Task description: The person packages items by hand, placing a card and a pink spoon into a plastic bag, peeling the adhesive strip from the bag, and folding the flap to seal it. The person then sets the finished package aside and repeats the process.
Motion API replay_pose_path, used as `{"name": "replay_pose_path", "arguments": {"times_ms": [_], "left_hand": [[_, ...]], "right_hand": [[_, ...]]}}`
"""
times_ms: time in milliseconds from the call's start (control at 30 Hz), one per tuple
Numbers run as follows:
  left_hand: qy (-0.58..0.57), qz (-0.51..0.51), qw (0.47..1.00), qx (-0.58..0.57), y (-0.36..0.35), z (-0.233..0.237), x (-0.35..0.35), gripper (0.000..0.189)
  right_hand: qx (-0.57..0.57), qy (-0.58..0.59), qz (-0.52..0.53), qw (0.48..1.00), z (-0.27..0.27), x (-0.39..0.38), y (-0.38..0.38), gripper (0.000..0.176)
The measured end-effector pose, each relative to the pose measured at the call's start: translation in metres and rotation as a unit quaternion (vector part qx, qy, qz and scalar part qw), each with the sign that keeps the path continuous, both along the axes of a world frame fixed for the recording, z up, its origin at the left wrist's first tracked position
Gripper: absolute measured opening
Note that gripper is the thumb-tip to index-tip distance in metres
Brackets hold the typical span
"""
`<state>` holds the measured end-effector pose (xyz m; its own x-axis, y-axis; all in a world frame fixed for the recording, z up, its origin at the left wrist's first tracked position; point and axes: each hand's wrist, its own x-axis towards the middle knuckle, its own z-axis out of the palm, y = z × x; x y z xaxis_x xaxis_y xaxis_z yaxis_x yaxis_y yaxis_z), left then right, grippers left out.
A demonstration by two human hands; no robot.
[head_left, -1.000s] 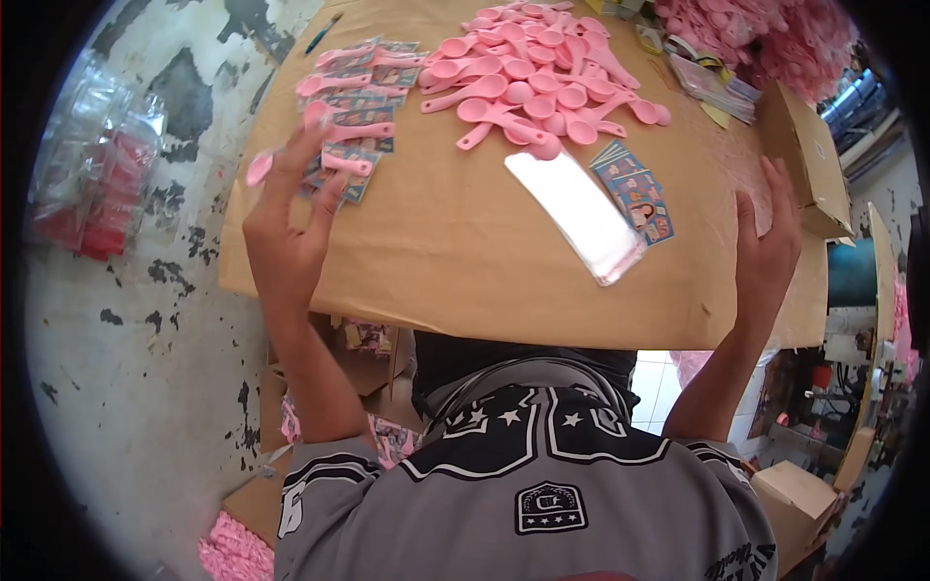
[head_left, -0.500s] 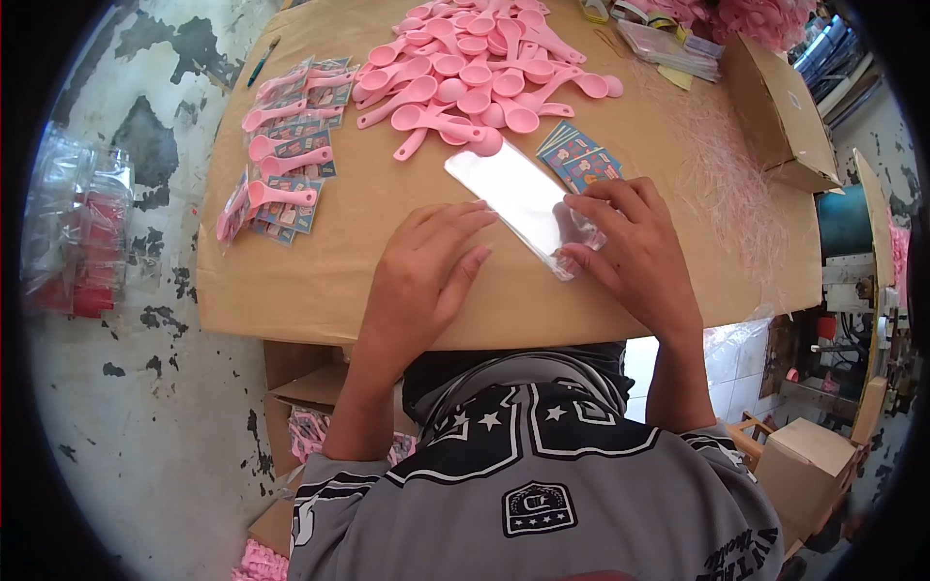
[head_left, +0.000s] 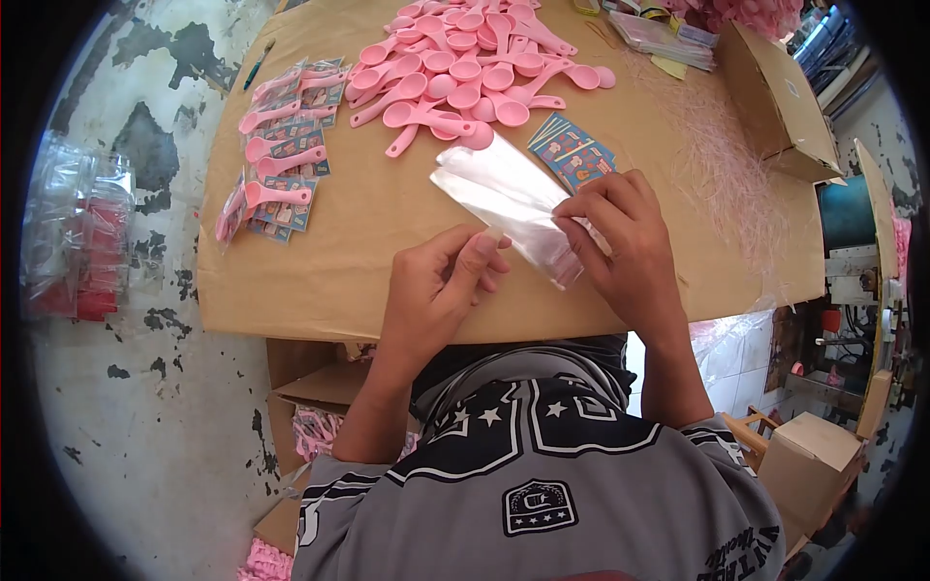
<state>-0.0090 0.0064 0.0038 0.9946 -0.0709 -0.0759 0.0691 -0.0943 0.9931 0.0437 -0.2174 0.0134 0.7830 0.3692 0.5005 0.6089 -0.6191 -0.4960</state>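
Observation:
A stack of clear plastic bags (head_left: 504, 198) lies slantwise on the table in front of me, its top layer lifted and creased. My left hand (head_left: 448, 281) is closed, thumb pressed to forefinger at the near edge of the top bag. On the other side, my right hand (head_left: 625, 247) pinches the bag film between thumb and fingertips. Just beyond the right hand, blue printed cards (head_left: 572, 153) are fanned out. A large heap of pink measuring spoons (head_left: 465, 73) covers the far middle, the closest spoons touching the upper end of the bags.
Packed spoons with cards (head_left: 286, 155) lie in a row at the left. Shredded pink strands (head_left: 731, 174) spread on the right beside a cardboard box (head_left: 775, 97). A pen (head_left: 256, 66) is at the far left edge, and more plastic packets (head_left: 664, 41) sit at the back right.
The top bag has risen off the stack and creased. My left hand has turned and closed its fingers at the bag's edge; my right fingers have drawn together into a pinch.

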Motion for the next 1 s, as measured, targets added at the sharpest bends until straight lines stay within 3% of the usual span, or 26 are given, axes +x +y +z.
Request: {"name": "replay_pose_path", "arguments": {"times_ms": [133, 233, 367, 467, 500, 600, 700, 800, 900, 1000], "left_hand": [[-0.021, -0.001, 0.996, 0.086, 0.0, -0.002, 0.004, 0.043], [0.044, -0.011, 0.997, -0.068, 0.002, -0.007, 0.003, 0.042], [0.014, -0.011, 0.993, -0.114, -0.005, -0.015, 0.004, 0.04], [0.005, -0.006, 0.987, -0.159, 0.003, -0.019, 0.005, 0.035], [-0.001, -0.004, 0.983, -0.186, 0.006, -0.022, 0.006, 0.033], [0.024, 0.021, 0.952, -0.305, 0.007, -0.017, 0.008, 0.022], [0.048, 0.068, 0.922, -0.378, -0.001, -0.014, 0.009, 0.022], [0.06, 0.106, 0.909, -0.399, -0.006, -0.017, 0.012, 0.024], [0.051, 0.114, 0.912, -0.39, -0.006, -0.025, 0.014, 0.025], [0.045, 0.117, 0.912, -0.392, -0.004, -0.027, 0.016, 0.027]], "right_hand": [[0.0, -0.002, -0.003, 1.0, 0.007, -0.007, 0.01, 0.011], [-0.015, -0.022, 0.02, 0.999, 0.01, -0.014, 0.017, 0.011], [0.016, 0.039, 0.113, 0.993, 0.02, -0.02, 0.024, 0.012], [0.13, 0.104, -0.009, 0.986, 0.014, -0.004, 0.007, 0.018], [0.027, 0.055, -0.091, 0.994, 0.012, 0.003, -0.004, 0.028], [-0.102, 0.094, -0.248, 0.959, 0.005, 0.01, -0.018, 0.031], [-0.109, 0.14, -0.238, 0.955, -0.006, 0.014, -0.025, 0.035], [-0.006, 0.185, -0.204, 0.961, -0.015, 0.022, -0.029, 0.033], [0.086, 0.29, -0.202, 0.931, -0.007, 0.025, -0.031, 0.03], [0.139, 0.224, -0.193, 0.945, -0.019, 0.028, -0.035, 0.024]]}}
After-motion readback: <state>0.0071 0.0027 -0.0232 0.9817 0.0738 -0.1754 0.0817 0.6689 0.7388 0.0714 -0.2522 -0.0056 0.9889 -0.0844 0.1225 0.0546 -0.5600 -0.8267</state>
